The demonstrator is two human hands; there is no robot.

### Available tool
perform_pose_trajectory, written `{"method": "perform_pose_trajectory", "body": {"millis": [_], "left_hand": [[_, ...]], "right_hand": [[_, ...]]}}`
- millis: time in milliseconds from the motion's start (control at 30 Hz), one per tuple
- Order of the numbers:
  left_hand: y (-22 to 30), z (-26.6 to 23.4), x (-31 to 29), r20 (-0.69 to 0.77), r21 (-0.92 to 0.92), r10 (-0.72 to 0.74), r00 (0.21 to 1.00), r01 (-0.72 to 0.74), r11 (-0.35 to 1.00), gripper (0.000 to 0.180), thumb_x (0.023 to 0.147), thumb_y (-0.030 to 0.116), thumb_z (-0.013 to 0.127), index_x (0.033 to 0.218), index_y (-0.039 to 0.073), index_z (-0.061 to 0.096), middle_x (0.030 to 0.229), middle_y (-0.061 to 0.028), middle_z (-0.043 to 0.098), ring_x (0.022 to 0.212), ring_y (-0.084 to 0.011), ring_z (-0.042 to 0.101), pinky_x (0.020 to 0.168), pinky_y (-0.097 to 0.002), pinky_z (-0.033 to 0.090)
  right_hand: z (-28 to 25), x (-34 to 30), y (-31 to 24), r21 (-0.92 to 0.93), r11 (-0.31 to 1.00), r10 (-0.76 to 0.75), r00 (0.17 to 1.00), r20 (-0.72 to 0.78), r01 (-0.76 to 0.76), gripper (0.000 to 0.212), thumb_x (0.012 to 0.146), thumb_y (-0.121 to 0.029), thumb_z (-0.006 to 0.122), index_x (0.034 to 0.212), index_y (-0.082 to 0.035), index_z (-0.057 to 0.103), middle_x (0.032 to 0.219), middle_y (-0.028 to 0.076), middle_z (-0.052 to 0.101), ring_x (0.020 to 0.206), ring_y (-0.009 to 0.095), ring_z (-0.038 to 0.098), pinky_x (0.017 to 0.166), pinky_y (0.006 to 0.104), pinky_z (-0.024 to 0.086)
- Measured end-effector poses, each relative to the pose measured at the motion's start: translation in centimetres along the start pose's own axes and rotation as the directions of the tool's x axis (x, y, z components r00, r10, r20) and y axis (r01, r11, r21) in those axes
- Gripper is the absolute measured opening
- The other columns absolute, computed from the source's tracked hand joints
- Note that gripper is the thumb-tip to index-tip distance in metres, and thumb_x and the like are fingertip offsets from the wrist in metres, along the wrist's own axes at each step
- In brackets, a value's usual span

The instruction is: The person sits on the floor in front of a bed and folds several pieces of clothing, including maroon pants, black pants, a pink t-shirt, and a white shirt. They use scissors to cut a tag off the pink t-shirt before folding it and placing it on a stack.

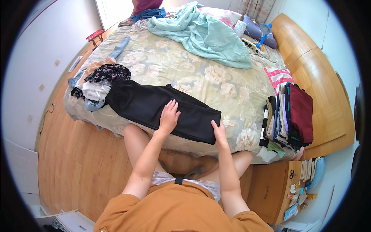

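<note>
A pair of black trousers (140, 99) lies lengthwise along the near side of the bed, the legs laid together. My left hand (169, 116) rests flat on the cloth near the middle, fingers stretched out. At the right end, my right hand (219, 133) pinches the hem edge, thumb on top and the other fingers hidden beneath. The waist end of the trousers reaches a loose heap of clothes (96, 89) on the left, with white, dark floral and light blue pieces.
On the right of the bed (127, 58) stands a stack of folded clothes (300, 114), dark red on top. Farther back lie a crumpled mint blanket (205, 36), pillows (224, 16) and a small blue fan (265, 31). A wooden cabinet (266, 189) stands at the lower right.
</note>
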State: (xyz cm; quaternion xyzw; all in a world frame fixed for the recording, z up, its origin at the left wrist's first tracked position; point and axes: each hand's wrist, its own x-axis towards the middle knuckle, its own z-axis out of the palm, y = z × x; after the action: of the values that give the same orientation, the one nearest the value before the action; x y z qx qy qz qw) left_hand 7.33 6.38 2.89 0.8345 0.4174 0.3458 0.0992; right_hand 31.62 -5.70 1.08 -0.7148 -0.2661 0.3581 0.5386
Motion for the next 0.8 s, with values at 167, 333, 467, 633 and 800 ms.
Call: {"method": "perform_pose_trajectory", "body": {"millis": [167,333,467,633,800], "left_hand": [[1.4,3.2,-1.2,0.068,0.29,0.005,0.998,-0.024,0.957,0.057,0.091,0.034,0.06,0.135,0.0,0.049,0.144,-0.0161,0.045,0.137,-0.0275,0.038,0.114,-0.0436,0.027],[6.7,7.3,0.1,0.021,0.057,-0.006,1.0,0.005,0.998,0.055,0.095,0.034,0.054,0.136,-0.002,0.048,0.145,-0.0186,0.044,0.138,-0.0299,0.037,0.115,-0.0427,0.026],[13.3,11.5,0.9,-0.022,-0.211,0.019,1.0,-0.023,0.977,0.054,0.094,0.028,0.056,0.135,-0.005,0.047,0.143,-0.0225,0.043,0.136,-0.0339,0.037,0.115,-0.041,0.027],[19.5,15.3,-1.1,0.066,-0.457,0.062,0.996,-0.025,0.889,0.05,0.093,0.02,0.059,0.135,-0.005,0.047,0.145,-0.0229,0.04,0.138,-0.0366,0.034,0.114,-0.0417,0.029],[20.2,14.7,-2.0,0.179,-0.448,0.084,0.98,0.005,0.894,0.049,0.092,0.013,0.059,0.135,-0.004,0.046,0.148,-0.0227,0.037,0.14,-0.0353,0.031,0.115,-0.0412,0.028]], "right_hand": [[-0.4,-0.8,-3.0,0.242,0.956,-0.157,0.985,-0.065,0.168,0.037,0.094,-0.018,0.061,0.122,0.006,0.055,0.112,0.01,0.064,0.1,0.017,0.058,0.091,0.0302,0.046],[-6.2,-1.1,-7.9,0.291,0.932,-0.202,0.976,-0.076,0.215,0.042,0.096,-0.021,0.061,0.123,0.009,0.052,0.114,0.012,0.062,0.101,0.017,0.057,0.092,0.0296,0.046],[-11.3,-2.7,-12.4,0.099,0.965,-0.205,0.932,-0.298,0.243,0.055,0.096,-0.026,0.061,0.134,0.01,0.045,0.119,0.014,0.06,0.102,0.018,0.058,0.093,0.0295,0.045],[-15.5,-4.8,-14.5,0.03,0.956,-0.266,0.904,-0.334,0.292,0.045,0.097,-0.025,0.059,0.128,0.008,0.052,0.115,0.01,0.061,0.1,0.015,0.057,0.091,0.0271,0.045],[-17.6,-4.5,-11.7,0.074,0.95,-0.266,0.907,-0.326,0.305,0.047,0.097,-0.026,0.059,0.127,0.009,0.051,0.116,0.011,0.06,0.101,0.015,0.056,0.092,0.0264,0.043]]}}
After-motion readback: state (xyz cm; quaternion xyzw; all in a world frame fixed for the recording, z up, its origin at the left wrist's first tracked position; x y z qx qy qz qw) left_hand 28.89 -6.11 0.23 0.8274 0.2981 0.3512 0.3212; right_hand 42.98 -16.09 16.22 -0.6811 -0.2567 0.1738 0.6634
